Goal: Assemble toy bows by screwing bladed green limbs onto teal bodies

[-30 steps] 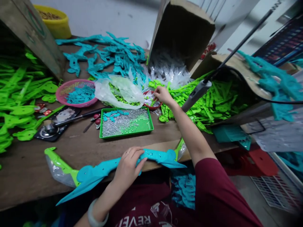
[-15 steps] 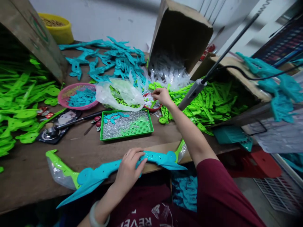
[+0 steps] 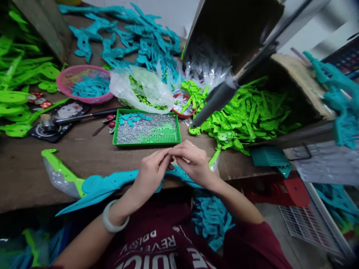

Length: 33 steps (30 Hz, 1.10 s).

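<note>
A blue plastic toy bow (image 3: 109,183) with green arm ends lies along the table's front edge in front of me. Clear film hangs on its left green arm (image 3: 63,170). Over its middle, my left hand (image 3: 153,168) and my right hand (image 3: 193,160) meet, fingertips pinched together. Whatever sits between the fingers is too small and hidden to name. Just beyond the hands stands a green tray (image 3: 147,143) of small silvery screws, with several blue pieces on them. Behind it, a small red basket (image 3: 183,114) holds white and green bits.
A pink basket (image 3: 63,84) of blue pieces and a plastic bag (image 3: 120,84) of green parts stand behind the tray. A grey electric screwdriver (image 3: 215,102) hangs at right, before heaped green parts (image 3: 252,108). Blue bow bodies (image 3: 151,41) pile up at the back.
My right hand has come back from the small red basket to meet my left hand above the bow. My left hand has lifted off the bow's middle into a pinch. The view has tipped downward.
</note>
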{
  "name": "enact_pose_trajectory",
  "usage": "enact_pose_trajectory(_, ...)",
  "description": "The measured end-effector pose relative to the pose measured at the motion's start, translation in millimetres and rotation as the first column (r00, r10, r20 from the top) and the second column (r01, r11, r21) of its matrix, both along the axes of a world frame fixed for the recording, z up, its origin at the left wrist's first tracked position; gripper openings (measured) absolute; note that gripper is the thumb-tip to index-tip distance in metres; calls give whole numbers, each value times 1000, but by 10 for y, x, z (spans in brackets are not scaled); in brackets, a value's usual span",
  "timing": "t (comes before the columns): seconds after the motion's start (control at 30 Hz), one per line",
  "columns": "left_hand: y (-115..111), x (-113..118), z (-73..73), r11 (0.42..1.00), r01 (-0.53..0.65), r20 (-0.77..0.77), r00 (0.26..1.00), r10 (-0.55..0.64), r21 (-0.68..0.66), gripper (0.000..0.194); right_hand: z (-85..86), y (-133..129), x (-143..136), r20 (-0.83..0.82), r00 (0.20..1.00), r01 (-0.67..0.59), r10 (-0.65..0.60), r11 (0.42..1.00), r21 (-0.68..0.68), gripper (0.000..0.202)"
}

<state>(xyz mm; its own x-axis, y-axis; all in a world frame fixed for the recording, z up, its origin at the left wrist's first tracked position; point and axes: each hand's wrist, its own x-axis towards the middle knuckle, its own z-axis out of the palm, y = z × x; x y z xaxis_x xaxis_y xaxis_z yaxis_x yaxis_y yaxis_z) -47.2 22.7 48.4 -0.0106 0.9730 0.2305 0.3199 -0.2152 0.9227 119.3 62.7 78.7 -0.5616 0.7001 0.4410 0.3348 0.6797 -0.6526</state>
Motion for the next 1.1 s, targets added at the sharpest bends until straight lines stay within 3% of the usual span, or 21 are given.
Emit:
enact_pose_trajectory(0.13,-40,86,25,993,108,-38,993,-110,-52,18,-72,-93,199,-9,998,56,-56,998,-27,25)
enact_pose_trajectory(0.27,-92,200,29,983,183,-111,978,-179,26,19,-71,-166,407,-123,988,76,-97,983,-168,18)
enact_pose_trajectory(0.37,-90,264,-9,965,255,-161,956,-244,54,20,-106,-149,556,-146,988,16,-56,964,-264,10)
enact_pose_trajectory(0.43,-87,234,-72,957,285,-296,921,-254,63,24,-170,-100,642,-102,995,-45,16,956,-290,8)
enact_pose_trajectory(0.53,-118,57,-225,971,218,-546,827,-132,95,33,-319,3,710,-17,989,-144,147,929,-342,10)
enact_pose_trajectory(0.6,-164,-97,-341,983,146,-615,787,-46,113,37,-422,74,703,50,964,-229,262,907,-352,12)
enact_pose_trajectory(0.77,-258,-269,-514,992,101,-594,804,-38,73,34,-521,204,644,191,888,-347,419,882,-319,17)
enact_pose_trajectory(0.93,-248,-219,-513,997,59,-599,801,-18,49,35,-469,260,678,187,872,-365,453,855,-369,16)
enact_pose_trajectory(1.1,-237,-218,-517,999,49,-583,812,-27,22,36,-512,257,664,230,861,-368,454,867,-335,16)
